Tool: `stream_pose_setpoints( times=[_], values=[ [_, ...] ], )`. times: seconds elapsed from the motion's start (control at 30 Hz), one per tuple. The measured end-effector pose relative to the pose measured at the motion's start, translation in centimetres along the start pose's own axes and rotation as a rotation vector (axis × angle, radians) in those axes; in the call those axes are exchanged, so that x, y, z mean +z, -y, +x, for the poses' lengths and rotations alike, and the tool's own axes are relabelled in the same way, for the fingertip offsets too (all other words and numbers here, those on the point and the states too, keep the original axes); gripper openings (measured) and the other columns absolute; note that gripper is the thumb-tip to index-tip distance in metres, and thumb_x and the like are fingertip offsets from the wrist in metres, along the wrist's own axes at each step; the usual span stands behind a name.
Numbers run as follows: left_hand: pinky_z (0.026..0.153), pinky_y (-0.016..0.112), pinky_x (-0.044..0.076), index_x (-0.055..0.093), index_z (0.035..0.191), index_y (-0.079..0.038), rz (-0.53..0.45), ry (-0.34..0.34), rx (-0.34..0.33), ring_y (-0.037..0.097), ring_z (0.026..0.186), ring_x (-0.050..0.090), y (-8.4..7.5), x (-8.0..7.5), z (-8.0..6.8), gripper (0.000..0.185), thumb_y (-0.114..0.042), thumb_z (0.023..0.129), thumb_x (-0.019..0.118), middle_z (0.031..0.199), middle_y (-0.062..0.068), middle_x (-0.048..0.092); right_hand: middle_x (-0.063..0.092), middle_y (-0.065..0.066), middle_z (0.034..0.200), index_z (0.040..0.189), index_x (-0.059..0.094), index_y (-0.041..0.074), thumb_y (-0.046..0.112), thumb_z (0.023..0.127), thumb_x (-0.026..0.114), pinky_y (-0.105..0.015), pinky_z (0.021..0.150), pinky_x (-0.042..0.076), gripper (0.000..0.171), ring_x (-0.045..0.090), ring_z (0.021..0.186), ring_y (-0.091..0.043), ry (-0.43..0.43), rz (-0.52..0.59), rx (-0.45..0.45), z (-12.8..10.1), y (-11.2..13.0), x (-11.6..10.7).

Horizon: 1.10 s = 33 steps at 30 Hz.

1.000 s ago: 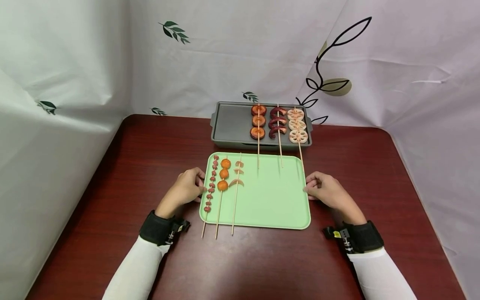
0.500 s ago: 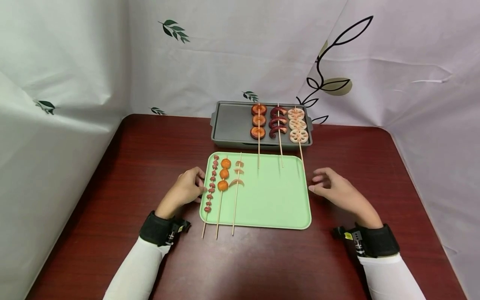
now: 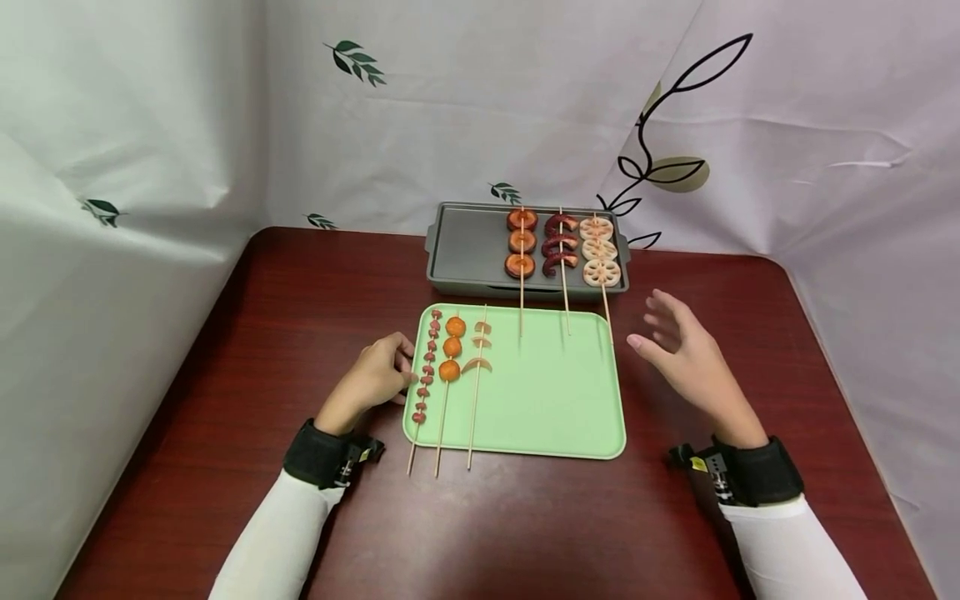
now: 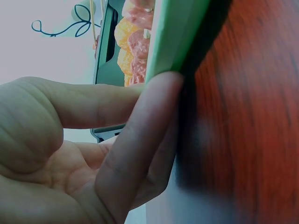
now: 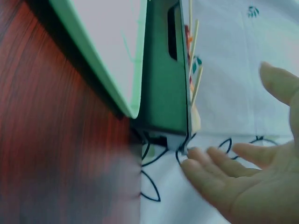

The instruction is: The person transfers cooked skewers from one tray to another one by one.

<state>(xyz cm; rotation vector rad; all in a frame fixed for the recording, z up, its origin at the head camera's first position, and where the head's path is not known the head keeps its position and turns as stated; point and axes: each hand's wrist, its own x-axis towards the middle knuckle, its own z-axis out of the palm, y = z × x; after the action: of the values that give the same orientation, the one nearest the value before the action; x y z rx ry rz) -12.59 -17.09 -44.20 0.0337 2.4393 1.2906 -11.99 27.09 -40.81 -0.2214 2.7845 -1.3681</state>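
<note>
A light green tray (image 3: 547, 392) lies on the table with three skewers on its left part: small reddish pieces (image 3: 423, 392), orange balls (image 3: 452, 347) and thin pinkish slices (image 3: 482, 342). The left hand (image 3: 372, 375) pinches the tray's left rim; in the left wrist view the thumb and a finger (image 4: 154, 112) meet at the green edge. Beyond the tray's right side hovers the right hand (image 3: 686, 354), thumb spread from the fingers, holding nothing. In the right wrist view its fingers (image 5: 210, 177) are apart from the tray corner.
Behind the tray stands a grey grill pan (image 3: 472, 242). It bears skewers of round brown-rimmed slices (image 3: 521, 242), octopus tentacles (image 3: 560, 243) and lotus root slices (image 3: 600, 250); their sticks reach over the green tray. A white curtain (image 3: 420, 108) closes off the table's back.
The right hand has let go of the tray's right rim, moved off to the right, then up toward the pan with its fingers spreading. The left hand stays at the left rim.
</note>
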Motion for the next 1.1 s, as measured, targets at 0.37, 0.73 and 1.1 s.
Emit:
stream_pose_setpoints(
  times=[0.37, 0.73, 1.1],
  values=[
    [0.053, 0.034, 0.062, 0.054, 0.112, 0.003, -0.018, -0.005, -0.013, 0.02, 0.058, 0.062, 0.1, 0.1, 0.0, 0.027, 0.008, 0.09, 0.068, 0.085, 0.014, 0.059, 0.042, -0.01, 0.161, 0.161, 0.034, 0.021, 0.012, 0.098, 0.071, -0.011, 0.11, 0.044, 0.073, 0.05, 0.14, -0.023, -0.073, 0.166, -0.146, 1.3, 3.5, 1.4],
    [0.053, 0.035, 0.062, 0.054, 0.113, 0.003, -0.017, 0.0, -0.005, 0.021, 0.061, 0.062, -0.2, 0.0, 0.0, 0.026, 0.008, 0.091, 0.067, 0.084, 0.014, 0.058, 0.037, -0.01, 0.164, 0.164, 0.024, 0.016, 0.02, 0.102, 0.067, -0.024, 0.112, 0.048, 0.076, 0.045, 0.146, -0.031, 0.136, 0.248, -0.126, 2.9, 6.1, 2.3],
    [0.054, 0.035, 0.063, 0.053, 0.113, 0.003, -0.027, 0.006, -0.015, 0.022, 0.061, 0.063, 0.1, 0.0, 0.0, 0.027, 0.008, 0.091, 0.067, 0.085, 0.014, 0.058, 0.039, -0.015, 0.163, 0.163, 0.024, 0.005, 0.027, 0.106, 0.059, -0.034, 0.114, 0.049, 0.07, 0.05, 0.144, -0.032, 0.416, 0.36, 0.092, 6.0, 8.4, 3.0]
  ],
)
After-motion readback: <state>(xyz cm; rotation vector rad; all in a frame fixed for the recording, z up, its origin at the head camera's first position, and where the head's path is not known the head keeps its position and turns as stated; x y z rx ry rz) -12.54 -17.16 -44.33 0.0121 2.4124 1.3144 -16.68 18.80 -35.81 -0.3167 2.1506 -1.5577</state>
